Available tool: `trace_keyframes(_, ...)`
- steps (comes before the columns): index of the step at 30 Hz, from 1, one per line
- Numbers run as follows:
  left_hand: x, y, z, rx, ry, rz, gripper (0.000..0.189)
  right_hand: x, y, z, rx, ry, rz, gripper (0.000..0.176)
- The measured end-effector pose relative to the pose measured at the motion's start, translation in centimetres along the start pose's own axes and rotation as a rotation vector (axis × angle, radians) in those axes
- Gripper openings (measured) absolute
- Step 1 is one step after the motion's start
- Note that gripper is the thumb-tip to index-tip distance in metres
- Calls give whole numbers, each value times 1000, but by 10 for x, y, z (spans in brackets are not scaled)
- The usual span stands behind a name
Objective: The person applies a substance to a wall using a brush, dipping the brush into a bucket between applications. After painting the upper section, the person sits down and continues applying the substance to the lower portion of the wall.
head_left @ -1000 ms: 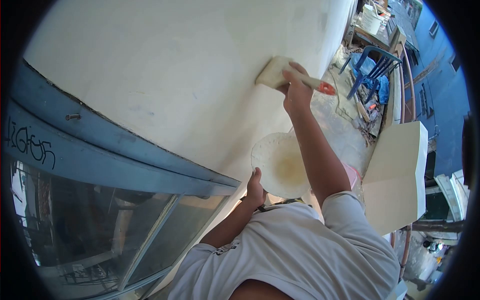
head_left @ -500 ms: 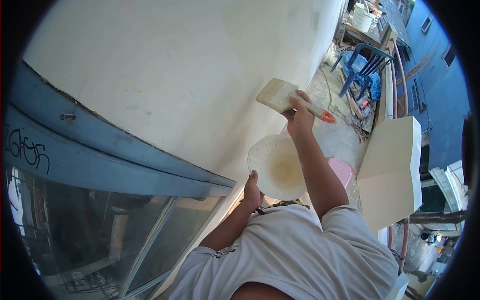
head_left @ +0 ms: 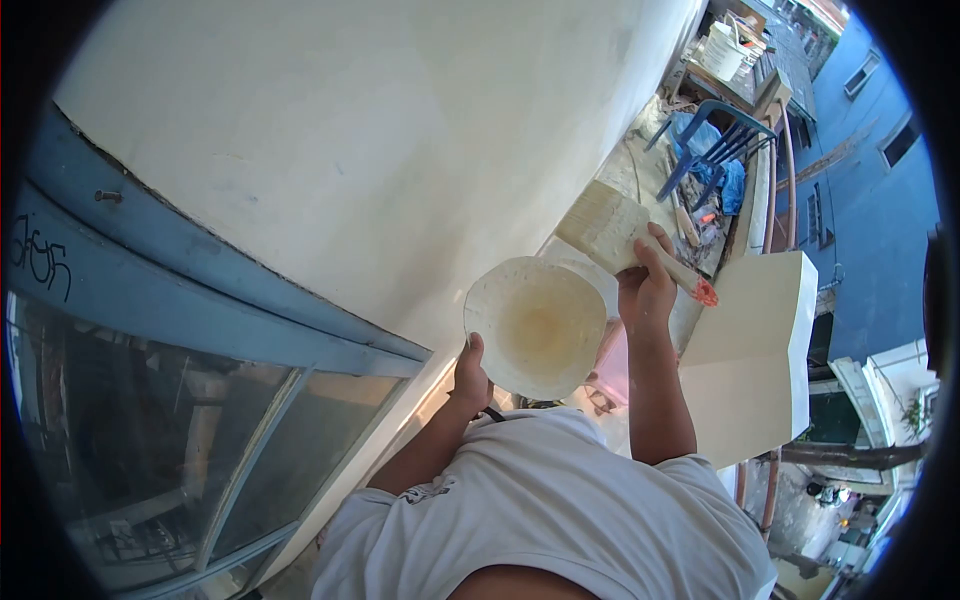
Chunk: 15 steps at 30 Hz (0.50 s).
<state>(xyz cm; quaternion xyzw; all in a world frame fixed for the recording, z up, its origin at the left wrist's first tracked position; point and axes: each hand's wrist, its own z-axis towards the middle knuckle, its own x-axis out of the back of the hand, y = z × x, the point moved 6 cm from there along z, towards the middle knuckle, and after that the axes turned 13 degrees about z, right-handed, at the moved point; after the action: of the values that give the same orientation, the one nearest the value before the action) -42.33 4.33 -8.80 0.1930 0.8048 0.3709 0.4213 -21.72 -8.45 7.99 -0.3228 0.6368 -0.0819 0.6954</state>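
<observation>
An expanse of off-white plastered wall (head_left: 330, 100), marked by faint grey patches, is bordered along one edge by a blue-grey window frame (head_left: 200, 305) with dark glass panes (head_left: 130, 420). A blue-painted building (head_left: 870, 250) is seen beyond the railing side of the walkway, where a flat cream panel (head_left: 750, 350) is set. Farther along, a blue plastic chair (head_left: 715, 150) is surrounded by debris, and a white plastic bucket (head_left: 722, 52) is placed near the edge of a wooden table (head_left: 718, 88). A round, shallow, off-white bowl (head_left: 535, 290) is held at its rim by the left hand (head_left: 471, 375), thumb over the lip. Just beside it, a wide, flat-headed, cream-coated tool (head_left: 605, 225) is gripped by its red-tipped handle in the closed right hand (head_left: 648, 285); whether the wall is touched by its head cannot be told.
</observation>
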Motion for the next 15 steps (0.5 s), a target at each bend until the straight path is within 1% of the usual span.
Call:
trace_keyframes(3,-9,4,-9,-83,91,11,64,13,4,13,-54,13,-14,34)
trace_keyframes(7,-18,9,-26,-83,145,15,66,21,11,7,-142,7,44,34)
trace_keyframes(9,-27,24,-31,-231,163,134,66,21,6,9,-162,-16,43,34)
trace_keyframes(11,-23,25,-32,-253,203,152,65,12,-5,8,-160,-198,-152,32)
trace_keyframes(12,-23,29,-34,-312,190,239,64,1,-14,4,-139,-243,-209,30)
trace_keyframes(13,-26,30,-39,-366,176,323,63,-6,-23,2,-165,-339,-329,27)
trace_keyframes(15,-43,43,-49,-390,202,363,62,-31,-38,-4,-141,-508,-546,24)
